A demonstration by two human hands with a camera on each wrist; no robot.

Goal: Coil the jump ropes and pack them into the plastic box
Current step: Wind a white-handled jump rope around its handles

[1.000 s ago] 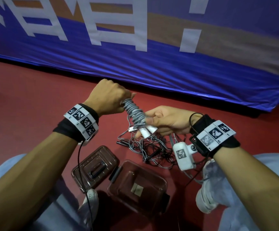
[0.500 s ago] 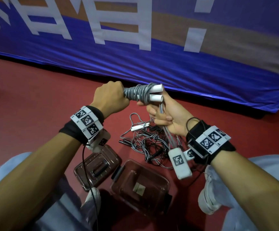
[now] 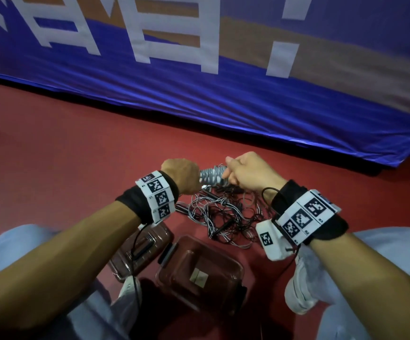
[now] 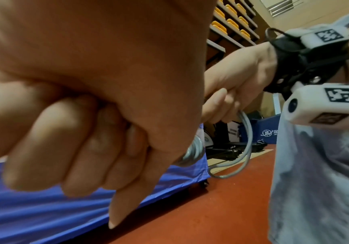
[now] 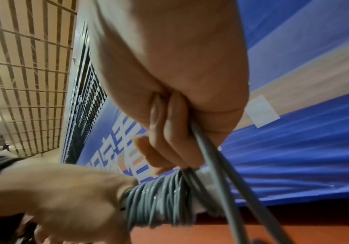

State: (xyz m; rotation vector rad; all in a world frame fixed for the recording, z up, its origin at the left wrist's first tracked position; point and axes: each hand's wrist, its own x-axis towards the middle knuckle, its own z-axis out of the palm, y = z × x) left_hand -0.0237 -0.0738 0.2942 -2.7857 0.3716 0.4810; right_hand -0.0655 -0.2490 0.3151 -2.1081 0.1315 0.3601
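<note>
My left hand grips one end of a grey jump rope whose cord is wound in tight turns around its handles. My right hand holds the other end and pinches the loose grey cord, which hangs down in a loop. Below the hands a tangle of grey and black jump ropes lies on the red floor. The brown see-through plastic box sits open near my feet, with its lid to its left.
A blue banner with white lettering runs along the far side of the red floor. My knees and a white shoe flank the box. Black cables hang from both wrist bands.
Both hands dropped lower with the wound rope. My right hand turned over the bundle's end, covering the white handle tips that showed half a second ago.
</note>
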